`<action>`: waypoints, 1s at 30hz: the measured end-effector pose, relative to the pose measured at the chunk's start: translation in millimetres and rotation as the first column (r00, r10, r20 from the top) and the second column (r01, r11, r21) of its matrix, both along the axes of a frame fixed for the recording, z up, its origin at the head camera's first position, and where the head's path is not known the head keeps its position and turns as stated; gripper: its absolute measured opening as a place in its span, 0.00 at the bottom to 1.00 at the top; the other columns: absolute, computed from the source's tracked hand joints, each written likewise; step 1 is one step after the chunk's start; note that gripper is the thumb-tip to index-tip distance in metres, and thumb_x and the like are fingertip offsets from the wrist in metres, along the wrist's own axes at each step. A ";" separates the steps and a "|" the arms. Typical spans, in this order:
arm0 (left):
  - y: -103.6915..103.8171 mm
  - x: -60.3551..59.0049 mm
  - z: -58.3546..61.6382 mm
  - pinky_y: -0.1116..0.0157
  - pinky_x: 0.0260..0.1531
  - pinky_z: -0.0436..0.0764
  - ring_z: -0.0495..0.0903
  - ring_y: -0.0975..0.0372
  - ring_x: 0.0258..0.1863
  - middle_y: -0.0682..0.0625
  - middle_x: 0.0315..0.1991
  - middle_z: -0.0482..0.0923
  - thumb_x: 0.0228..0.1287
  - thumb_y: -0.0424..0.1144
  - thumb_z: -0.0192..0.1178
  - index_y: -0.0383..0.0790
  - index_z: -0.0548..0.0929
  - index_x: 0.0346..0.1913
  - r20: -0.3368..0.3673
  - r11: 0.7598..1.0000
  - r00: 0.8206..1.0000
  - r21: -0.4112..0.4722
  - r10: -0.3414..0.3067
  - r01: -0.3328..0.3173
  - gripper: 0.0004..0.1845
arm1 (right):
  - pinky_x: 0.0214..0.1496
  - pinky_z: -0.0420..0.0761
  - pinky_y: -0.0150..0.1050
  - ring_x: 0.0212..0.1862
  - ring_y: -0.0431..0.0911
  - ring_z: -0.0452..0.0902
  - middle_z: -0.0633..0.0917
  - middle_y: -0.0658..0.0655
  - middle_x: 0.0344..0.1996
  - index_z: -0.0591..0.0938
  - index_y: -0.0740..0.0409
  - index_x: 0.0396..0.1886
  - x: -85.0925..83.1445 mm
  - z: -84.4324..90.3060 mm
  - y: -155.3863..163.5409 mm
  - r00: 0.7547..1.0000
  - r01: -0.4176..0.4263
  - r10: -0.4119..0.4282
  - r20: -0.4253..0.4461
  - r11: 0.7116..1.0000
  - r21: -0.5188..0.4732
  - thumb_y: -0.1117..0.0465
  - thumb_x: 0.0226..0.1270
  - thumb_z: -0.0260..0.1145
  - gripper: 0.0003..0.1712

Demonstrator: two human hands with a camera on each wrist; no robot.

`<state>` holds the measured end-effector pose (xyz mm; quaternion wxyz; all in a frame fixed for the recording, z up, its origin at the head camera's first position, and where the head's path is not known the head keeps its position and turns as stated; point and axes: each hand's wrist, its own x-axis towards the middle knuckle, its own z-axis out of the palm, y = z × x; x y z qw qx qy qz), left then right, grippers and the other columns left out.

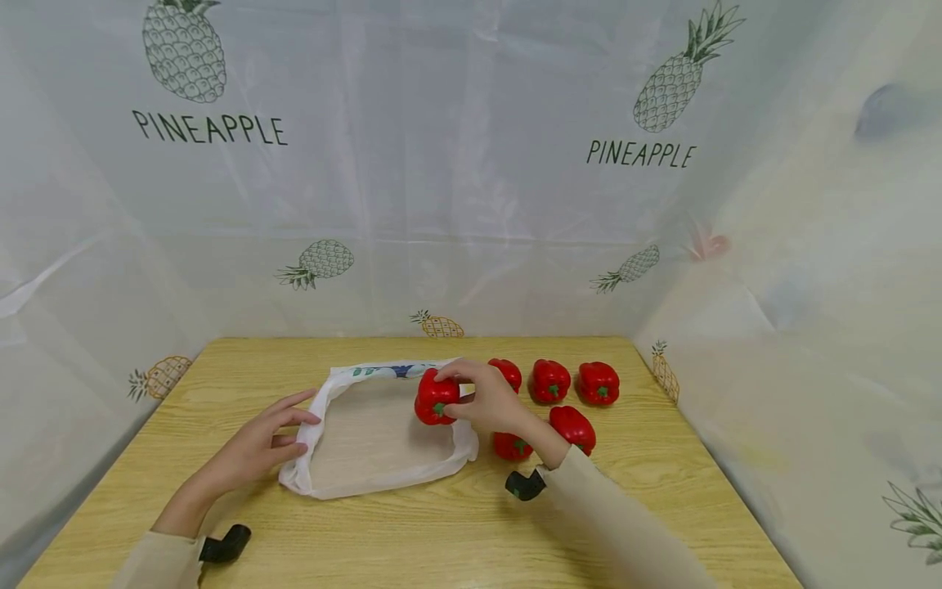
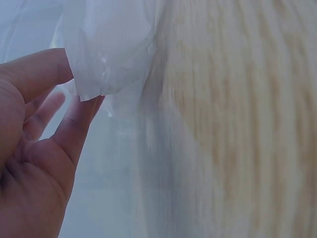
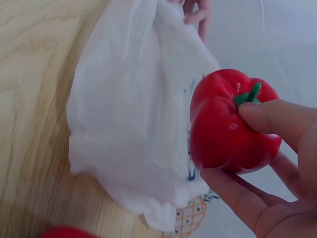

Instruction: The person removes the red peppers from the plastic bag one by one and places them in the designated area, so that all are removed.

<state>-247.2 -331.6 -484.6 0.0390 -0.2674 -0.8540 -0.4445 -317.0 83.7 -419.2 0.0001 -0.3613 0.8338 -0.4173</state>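
Observation:
A white plastic bag (image 1: 368,484) lies on the wooden table with its mouth spread wide. My left hand (image 1: 257,442) holds the left side of its rim, thumb and fingers on either side of the plastic (image 2: 111,49) in the left wrist view. Over the right part of the bag's mouth, my right hand (image 1: 489,399) grips a red bell pepper (image 1: 429,397) with a green stem. The right wrist view shows the thumb pressed beside the stem of this bell pepper (image 3: 223,131) and the fingers round its lower side.
Several more red bell peppers (image 1: 550,381) stand on the table (image 1: 353,544) right of the bag, some close behind my right hand and wrist. A pale sheet printed with pineapples (image 1: 471,188) hangs along the back and sides of the table.

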 end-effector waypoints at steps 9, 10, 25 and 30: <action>-0.3 0.0 0.6 0.71 0.53 0.85 0.78 0.68 0.63 0.29 0.80 0.58 0.67 0.26 0.71 0.40 0.84 0.58 0.008 1.000 1.000 -0.004 0.007 -0.007 0.19 | 0.52 0.90 0.43 0.58 0.49 0.81 0.84 0.51 0.61 0.85 0.51 0.59 0.5 8.5 26.8 1.000 0.012 -0.011 -0.029 1.000 0.021 0.69 0.64 0.79 0.25; -0.4 0.0 0.6 0.71 0.53 0.85 0.78 0.66 0.63 0.29 0.80 0.58 0.67 0.26 0.71 0.40 0.84 0.58 0.007 1.000 1.000 -0.007 0.007 -0.007 0.19 | 0.52 0.90 0.43 0.58 0.49 0.81 0.84 0.52 0.61 0.85 0.51 0.59 0.6 9.2 29.7 0.999 0.011 -0.010 -0.032 1.000 0.023 0.69 0.64 0.79 0.26; 0.3 -0.4 0.8 0.72 0.53 0.85 0.74 0.77 0.61 0.29 0.80 0.57 0.67 0.26 0.70 0.40 0.84 0.59 0.012 1.000 1.000 0.002 -0.005 0.005 0.19 | 0.53 0.90 0.53 0.61 0.52 0.82 0.84 0.53 0.64 0.85 0.49 0.60 2.3 16.8 74.6 0.994 0.060 -0.054 -0.097 0.997 0.055 0.67 0.61 0.82 0.28; 0.2 0.0 0.6 0.72 0.52 0.85 0.76 0.76 0.60 0.29 0.80 0.57 0.67 0.25 0.70 0.39 0.84 0.58 0.017 1.000 1.000 0.003 -0.002 0.002 0.19 | 0.50 0.90 0.47 0.58 0.50 0.81 0.83 0.51 0.65 0.85 0.47 0.61 3.3 20.5 91.9 0.994 0.092 -0.088 -0.063 0.994 0.062 0.66 0.62 0.82 0.29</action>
